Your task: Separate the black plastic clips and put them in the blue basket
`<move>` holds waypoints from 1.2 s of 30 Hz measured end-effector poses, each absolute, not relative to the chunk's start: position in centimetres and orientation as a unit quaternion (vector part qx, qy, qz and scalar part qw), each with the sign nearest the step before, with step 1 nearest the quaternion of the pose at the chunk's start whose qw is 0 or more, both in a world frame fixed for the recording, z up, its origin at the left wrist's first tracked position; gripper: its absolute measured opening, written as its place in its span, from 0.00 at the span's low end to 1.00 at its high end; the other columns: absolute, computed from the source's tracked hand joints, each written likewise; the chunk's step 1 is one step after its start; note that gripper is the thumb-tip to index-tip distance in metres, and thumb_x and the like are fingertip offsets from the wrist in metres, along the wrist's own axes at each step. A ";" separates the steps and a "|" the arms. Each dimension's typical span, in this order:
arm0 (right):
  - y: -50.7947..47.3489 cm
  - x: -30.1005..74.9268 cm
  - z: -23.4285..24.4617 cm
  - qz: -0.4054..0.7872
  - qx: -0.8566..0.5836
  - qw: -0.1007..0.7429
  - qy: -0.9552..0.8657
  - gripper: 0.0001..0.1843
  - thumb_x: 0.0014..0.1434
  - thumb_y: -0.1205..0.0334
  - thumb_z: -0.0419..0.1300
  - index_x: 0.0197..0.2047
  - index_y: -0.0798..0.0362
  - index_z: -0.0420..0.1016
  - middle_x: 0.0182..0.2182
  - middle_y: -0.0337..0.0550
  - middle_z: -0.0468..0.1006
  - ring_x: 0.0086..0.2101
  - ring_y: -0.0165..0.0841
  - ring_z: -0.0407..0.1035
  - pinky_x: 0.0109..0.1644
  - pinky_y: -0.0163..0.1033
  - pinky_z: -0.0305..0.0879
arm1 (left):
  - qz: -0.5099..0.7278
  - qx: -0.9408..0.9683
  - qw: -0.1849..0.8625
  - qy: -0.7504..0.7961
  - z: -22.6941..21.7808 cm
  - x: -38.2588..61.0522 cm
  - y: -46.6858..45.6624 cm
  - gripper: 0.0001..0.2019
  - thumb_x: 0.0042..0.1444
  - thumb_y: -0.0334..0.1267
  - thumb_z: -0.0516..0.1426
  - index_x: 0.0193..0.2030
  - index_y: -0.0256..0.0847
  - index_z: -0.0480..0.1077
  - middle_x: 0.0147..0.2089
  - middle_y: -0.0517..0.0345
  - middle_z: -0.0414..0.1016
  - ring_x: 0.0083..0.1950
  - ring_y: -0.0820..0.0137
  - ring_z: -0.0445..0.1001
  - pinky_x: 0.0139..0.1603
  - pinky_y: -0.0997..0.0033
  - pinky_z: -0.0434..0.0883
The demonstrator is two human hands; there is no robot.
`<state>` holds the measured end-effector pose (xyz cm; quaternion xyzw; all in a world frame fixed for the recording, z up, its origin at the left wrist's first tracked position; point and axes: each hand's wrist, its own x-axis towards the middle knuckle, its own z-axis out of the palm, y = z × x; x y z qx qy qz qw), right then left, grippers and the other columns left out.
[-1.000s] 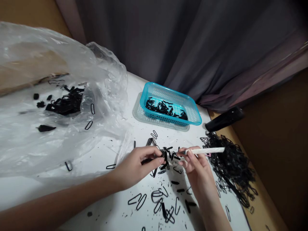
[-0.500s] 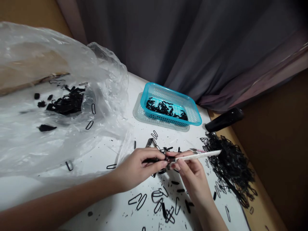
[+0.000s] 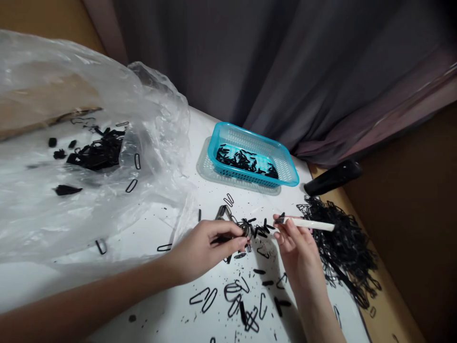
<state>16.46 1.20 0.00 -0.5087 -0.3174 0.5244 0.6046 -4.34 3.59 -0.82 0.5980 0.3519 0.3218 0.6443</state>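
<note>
My left hand (image 3: 207, 250) is closed in a pinch on a strip of small black plastic parts (image 3: 246, 230) over the white table (image 3: 164, 305). My right hand (image 3: 296, 245) grips a slim white knife-like tool (image 3: 310, 223), its dark tip pointing left toward the strip, a short gap away. Loose black loops and bits (image 3: 243, 297) lie scattered on the table below both hands.
A turquoise basket (image 3: 285, 164) with black pieces stands behind the hands. A tangled heap of black offcuts (image 3: 342, 243) lies at the right, with a black handle-like object (image 3: 333, 177) beyond it. A big clear plastic bag (image 3: 71, 157) holding black parts fills the left. A dark curtain hangs behind.
My right hand has drawn the white tool away to the right and up from the strip it was touching half a second ago. My left hand has stayed put.
</note>
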 end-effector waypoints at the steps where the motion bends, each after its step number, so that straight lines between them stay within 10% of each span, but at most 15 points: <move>1: 1.1 16.4 0.2 0.516 -0.515 0.601 -0.329 0.08 0.56 0.57 0.68 0.38 0.48 0.80 0.40 0.40 0.82 0.40 0.30 0.75 0.39 0.32 0.72 | 0.325 0.585 0.657 0.348 -0.8 -4.4 3.7 0.10 0.61 0.43 0.58 0.37 0.41 0.77 0.38 0.56 0.79 0.42 0.66 0.74 0.45 0.69 0.66; 20: -0.4 14.5 0.0 0.372 -0.499 0.431 -0.654 0.07 0.63 0.66 0.59 0.41 0.47 0.77 0.46 0.44 0.79 0.50 0.39 0.71 0.56 0.49 0.65 | 0.284 0.222 0.923 0.133 -1.4 -4.3 4.6 0.21 0.65 0.49 0.52 0.51 0.31 0.72 0.54 0.39 0.77 0.60 0.56 0.71 0.66 0.56 0.60; 36: 0.0 15.3 1.1 0.450 -0.526 0.446 -0.567 0.04 0.62 0.61 0.61 0.39 0.49 0.78 0.39 0.44 0.80 0.38 0.34 0.74 0.42 0.39 0.73 | 0.312 0.578 0.648 0.385 -1.9 -3.9 3.7 0.09 0.59 0.42 0.60 0.42 0.40 0.74 0.42 0.54 0.81 0.45 0.62 0.78 0.50 0.60 0.71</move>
